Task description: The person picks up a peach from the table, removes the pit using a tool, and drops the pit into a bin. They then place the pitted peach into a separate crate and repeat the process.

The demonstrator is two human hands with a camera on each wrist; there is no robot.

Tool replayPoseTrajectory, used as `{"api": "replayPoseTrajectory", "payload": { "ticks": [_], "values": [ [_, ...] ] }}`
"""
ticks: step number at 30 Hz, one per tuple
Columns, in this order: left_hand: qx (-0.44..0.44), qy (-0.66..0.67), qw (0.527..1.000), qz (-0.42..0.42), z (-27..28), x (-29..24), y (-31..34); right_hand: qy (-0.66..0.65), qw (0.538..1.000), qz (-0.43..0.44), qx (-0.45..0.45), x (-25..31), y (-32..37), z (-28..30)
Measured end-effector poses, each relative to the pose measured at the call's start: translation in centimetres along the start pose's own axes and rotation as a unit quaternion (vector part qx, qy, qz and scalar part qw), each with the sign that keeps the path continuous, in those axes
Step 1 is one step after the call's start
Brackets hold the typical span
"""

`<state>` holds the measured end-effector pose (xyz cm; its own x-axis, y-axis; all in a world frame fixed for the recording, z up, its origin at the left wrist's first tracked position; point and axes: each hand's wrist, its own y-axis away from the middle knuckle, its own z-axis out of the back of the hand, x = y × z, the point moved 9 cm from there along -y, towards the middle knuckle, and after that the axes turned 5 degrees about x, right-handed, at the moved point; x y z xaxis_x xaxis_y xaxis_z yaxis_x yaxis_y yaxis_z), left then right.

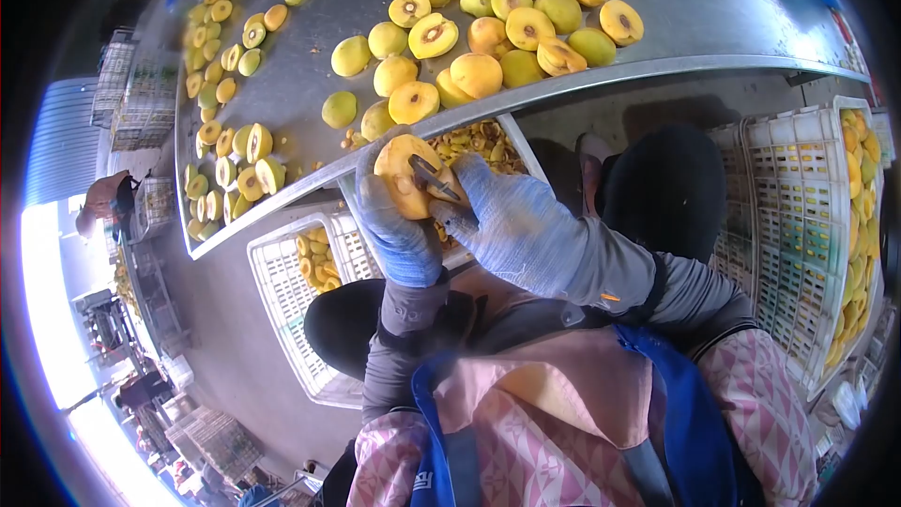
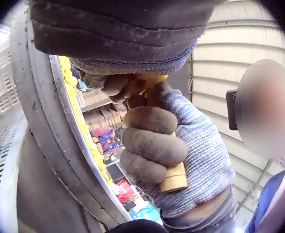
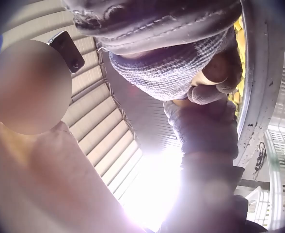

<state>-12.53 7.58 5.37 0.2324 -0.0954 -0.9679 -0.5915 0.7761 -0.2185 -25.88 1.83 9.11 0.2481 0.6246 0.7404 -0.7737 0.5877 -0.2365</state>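
Observation:
My gloved left hand (image 1: 402, 239) holds a yellow peach half (image 1: 394, 169), cut face up, just off the front edge of the metal table. My gloved right hand (image 1: 521, 230) grips a pitting knife (image 1: 435, 177) whose dark metal blade lies at the middle of the cut face, over the pit area. In the left wrist view the curled right fingers (image 2: 154, 145) wrap the knife's wooden handle (image 2: 174, 180). The handle's round end (image 3: 214, 72) also shows in the right wrist view. The blade's tip and the pit are partly hidden.
Several whole and halved peaches (image 1: 477, 75) lie on the metal table (image 1: 310, 66), with more along its left side. Scraps fill a bin (image 1: 511, 131) below the edge. Plastic crates with peaches stand at right (image 1: 793, 216) and lower left (image 1: 282, 291).

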Motion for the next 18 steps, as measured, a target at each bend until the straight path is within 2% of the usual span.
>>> {"api": "replayPoseTrajectory", "payload": {
  "ticks": [3, 5, 8, 11, 13, 15, 16, 18],
  "values": [
    [-0.018, 0.0, 1.0, -0.013, -0.3, -0.6, 0.1, -0.043, 0.998, -0.039, 0.016, -0.3, 0.1, -0.2],
    [-0.013, 0.059, 0.998, -0.007, -0.4, -0.4, -0.1, -0.033, 0.999, -0.034, 0.012, -0.2, 0.2, 0.1],
    [0.015, 0.055, 0.998, -0.006, -0.3, 0.2, -0.1, -0.02, 0.999, -0.023, 0.023, -0.1, 0.3, 0.2],
    [-0.015, 0.103, 0.994, 0.009, -0.5, 0.2, 0.2, -0.002, 0.999, -0.012, 0.041, -0.1, 0.2, 0.4],
    [-0.014, 0.081, 0.996, 0.017, 0.0, 0.9, 0.3, 0.011, 0.999, -0.008, 0.048, 0.0, 0.3, 0.6],
    [-0.014, 0.057, 0.998, 0.023, 0.6, 0.8, 0.0, 0.054, 0.996, 0.014, 0.065, 0.4, 0.3, 0.6],
    [0.02, 0.037, 0.999, 0.025, 0.3, 0.3, -0.2, 0.054, 0.996, 0.014, 0.066, 0.1, 0.2, 0.4],
    [0.053, 0.016, 0.998, 0.027, -0.2, 0.0, 0.2, 0.069, 0.994, 0.077, 0.028, 0.7, 0.2, 0.5]
  ]
}}
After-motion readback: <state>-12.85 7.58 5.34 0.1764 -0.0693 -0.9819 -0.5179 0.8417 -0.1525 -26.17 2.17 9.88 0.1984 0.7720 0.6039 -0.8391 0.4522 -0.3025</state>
